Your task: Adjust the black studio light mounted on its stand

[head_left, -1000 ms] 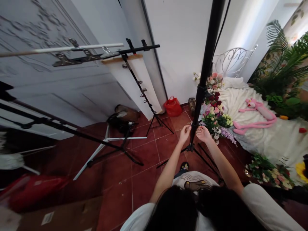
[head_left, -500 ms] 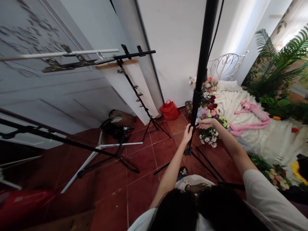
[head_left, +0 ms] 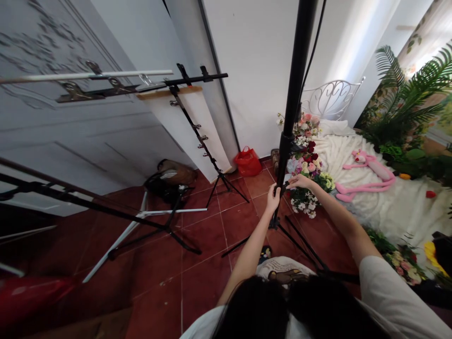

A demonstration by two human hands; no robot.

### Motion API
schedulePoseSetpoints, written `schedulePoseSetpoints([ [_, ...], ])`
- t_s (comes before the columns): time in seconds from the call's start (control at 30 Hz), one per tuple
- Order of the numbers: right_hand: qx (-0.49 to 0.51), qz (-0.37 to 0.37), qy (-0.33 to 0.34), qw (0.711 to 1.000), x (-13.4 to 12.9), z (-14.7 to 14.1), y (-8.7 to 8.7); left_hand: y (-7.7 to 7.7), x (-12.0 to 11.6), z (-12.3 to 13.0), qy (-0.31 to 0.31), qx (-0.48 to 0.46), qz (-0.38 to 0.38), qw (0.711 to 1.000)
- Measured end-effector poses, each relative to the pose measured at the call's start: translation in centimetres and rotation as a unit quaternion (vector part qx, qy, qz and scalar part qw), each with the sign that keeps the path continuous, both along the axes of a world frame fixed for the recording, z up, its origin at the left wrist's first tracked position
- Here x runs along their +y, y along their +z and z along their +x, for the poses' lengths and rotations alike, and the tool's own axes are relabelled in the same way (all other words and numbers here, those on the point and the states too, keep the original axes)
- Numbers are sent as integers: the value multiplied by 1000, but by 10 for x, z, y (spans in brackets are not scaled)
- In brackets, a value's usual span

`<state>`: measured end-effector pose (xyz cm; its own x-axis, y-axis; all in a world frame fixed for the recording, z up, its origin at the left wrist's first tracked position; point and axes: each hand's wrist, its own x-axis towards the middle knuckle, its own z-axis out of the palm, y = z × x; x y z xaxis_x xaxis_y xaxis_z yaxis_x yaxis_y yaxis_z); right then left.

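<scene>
A tall black light stand (head_left: 290, 103) rises in front of me, its tripod legs on the floor by my feet. My left hand (head_left: 273, 198) is wrapped round the pole low down, above the leg joint. On the pole's right side, my right hand (head_left: 298, 181) pinches a small black knob (head_left: 285, 186) at about the same height. The fingertips partly cover the knob. A thin black cable (head_left: 315, 54) hangs along the upper pole. Artificial flowers (head_left: 306, 165) stand just behind my right hand.
Left of me are a clip-hung backdrop stand (head_left: 197, 127), white tripod legs (head_left: 116, 242) and a black stand (head_left: 88, 203). A red bag (head_left: 248, 161) sits by the wall. At right lies a cream blanket (head_left: 370, 212) with a pink plush toy (head_left: 379, 172); palm leaves (head_left: 420, 89) rise behind.
My view has shifted slightly. The left hand keeps its hold on the pole, and the right hand stays at the knob with its wrist and fingers turned a little.
</scene>
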<state>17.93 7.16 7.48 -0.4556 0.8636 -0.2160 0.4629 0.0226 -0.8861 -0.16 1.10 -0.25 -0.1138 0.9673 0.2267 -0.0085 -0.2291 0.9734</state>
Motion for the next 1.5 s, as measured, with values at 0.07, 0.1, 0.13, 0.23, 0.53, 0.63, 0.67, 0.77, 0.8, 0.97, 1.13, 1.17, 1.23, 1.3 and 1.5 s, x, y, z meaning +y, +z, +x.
schedulePoseSetpoints([
  [0.07, -32, 90, -11, 995, -5, -2, -2, 0, 0, 0, -6, 4, 3, 1000],
  [0.1, -51, 133, -18, 990, -7, -3, -3, 0, 0, 0, -10, 5, 4, 1000],
  [0.13, -69, 173, -25, 982, -9, -4, -4, 1, 0, 0, -11, 5, 3, 1000],
  [0.23, -112, 251, -41, 961, -17, -7, -11, 1, -1, 1, -8, 5, 1, 1000],
  [0.53, -13, 299, -10, 954, -31, -23, 30, -1, 1, 0, -29, -3, 18, 999],
  [0.63, 91, 330, -88, 936, -37, -46, 74, -3, 0, 2, -26, -8, 10, 1000],
  [0.67, 110, 343, -128, 924, -38, -55, 88, -3, 0, 2, -22, -8, 5, 1000],
  [0.77, 121, 366, -214, 898, -41, -80, 124, -3, 0, 3, -19, -4, -5, 1000],
  [0.8, 120, 372, -231, 891, -42, -86, 133, -3, 0, 2, -21, -2, -5, 1000],
  [0.97, 113, 394, -255, 876, -47, -94, 155, 1, -6, -2, -31, 18, 0, 999],
  [1.13, 52, 356, -244, 901, -62, -86, 103, -4, -14, -6, -65, 16, 28, 997],
  [1.17, 41, 337, -239, 910, -65, -86, 85, -7, -15, -6, -67, 18, 31, 997],
  [1.23, 25, 296, -245, 923, -72, -88, 50, -11, -14, -7, -68, 30, 34, 997],
  [1.3, 25, 279, -275, 920, -75, -92, 26, -14, -11, -8, -71, 44, 36, 996],
  [1.5, 49, 280, -290, 914, -75, -99, 22, -17, -9, -10, -55, 65, 33, 996],
])
